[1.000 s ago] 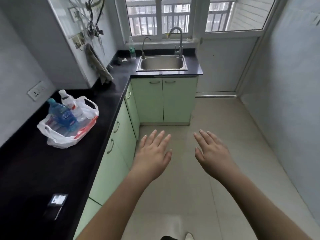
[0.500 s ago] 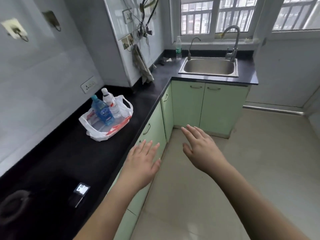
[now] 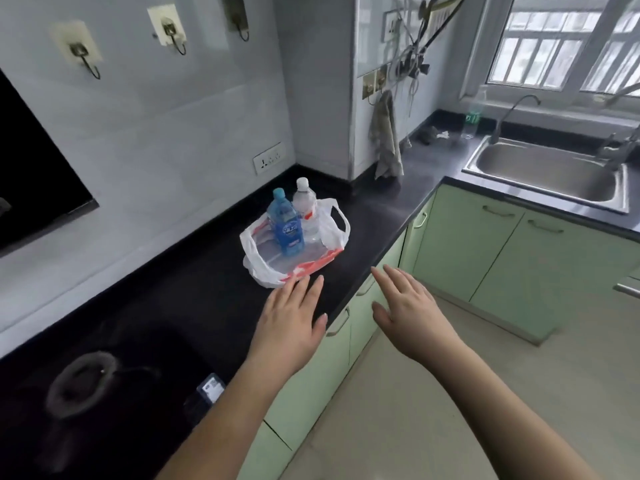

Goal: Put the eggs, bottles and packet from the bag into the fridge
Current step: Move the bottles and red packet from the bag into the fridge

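Note:
A white and red plastic bag (image 3: 332, 233) lies open on the black counter (image 3: 180, 306). Two bottles stand upright in it: a blue bottle (image 3: 286, 227) and a clear bottle (image 3: 306, 206) behind it. A flat clear container shows under them; eggs and packet are not distinguishable. My left hand (image 3: 292, 323) hovers over the counter just in front of the bag, fingers spread, fingertips at its near edge. My right hand (image 3: 408, 311) is open over the counter's front edge, to the right of the bag. No fridge is in view.
A steel sink (image 3: 547, 171) with taps sits at the right under the window, a bottle (image 3: 472, 116) beside it. A cloth (image 3: 386, 140) hangs from a wall hook. Green cabinets (image 3: 485, 251) run under the counter. A small dark device (image 3: 207, 393) and a round burner mark (image 3: 81, 382) lie near me.
My view has swung left and closer to the counter. Both hands have moved toward the bag; the left one now reaches its near edge.

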A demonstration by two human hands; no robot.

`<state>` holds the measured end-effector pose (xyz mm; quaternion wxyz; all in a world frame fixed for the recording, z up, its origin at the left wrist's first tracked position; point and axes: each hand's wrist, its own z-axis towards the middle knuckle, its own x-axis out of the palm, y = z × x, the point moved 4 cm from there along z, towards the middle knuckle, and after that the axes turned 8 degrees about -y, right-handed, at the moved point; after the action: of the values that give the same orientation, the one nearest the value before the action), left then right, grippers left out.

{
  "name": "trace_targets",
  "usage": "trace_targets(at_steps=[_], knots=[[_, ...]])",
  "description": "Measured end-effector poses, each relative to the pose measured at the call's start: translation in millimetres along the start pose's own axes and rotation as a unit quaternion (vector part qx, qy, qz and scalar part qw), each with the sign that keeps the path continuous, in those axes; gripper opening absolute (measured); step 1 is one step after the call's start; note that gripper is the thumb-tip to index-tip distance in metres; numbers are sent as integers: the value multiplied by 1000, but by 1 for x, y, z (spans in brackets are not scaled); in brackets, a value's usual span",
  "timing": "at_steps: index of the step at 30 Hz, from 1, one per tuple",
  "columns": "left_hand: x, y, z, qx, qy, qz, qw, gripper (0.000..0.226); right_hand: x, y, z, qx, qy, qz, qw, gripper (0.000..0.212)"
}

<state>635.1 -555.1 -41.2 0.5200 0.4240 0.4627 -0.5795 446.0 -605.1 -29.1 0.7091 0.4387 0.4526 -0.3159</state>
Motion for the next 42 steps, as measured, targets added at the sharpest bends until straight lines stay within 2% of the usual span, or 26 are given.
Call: trace_targets(at_steps=[2, 9, 16, 21, 27, 31, 37, 42], knots=[[2, 14, 14, -2, 0, 1, 1000, 66, 7, 11, 21, -6, -1, 7, 1000, 61], [16, 49, 54, -33, 5, 7, 999, 70, 35, 23, 75, -30, 15, 18, 999, 62], [43, 56, 106, -59, 8, 29, 998, 71, 54, -13, 144, -35, 35, 33, 998, 59], [73, 56, 148, -94, 46, 62, 993, 74, 76, -37, 188, -93, 51, 24, 994, 67], [100, 54, 182, -162, 46, 66, 984, 78, 100, -58, 229, -143, 99, 13, 985, 59], [110, 60, 189, -200, 60, 69, 976, 73, 129, -59, 249, -163, 151, -15, 975, 61], [126, 79, 182, -230, 71, 56, 969, 72, 165, -47, 270, -199, 181, -45, 962, 63], [139, 97, 181, -255, 67, -25, 964, 71, 194, -30, 287, -207, 213, -17, 955, 65]])
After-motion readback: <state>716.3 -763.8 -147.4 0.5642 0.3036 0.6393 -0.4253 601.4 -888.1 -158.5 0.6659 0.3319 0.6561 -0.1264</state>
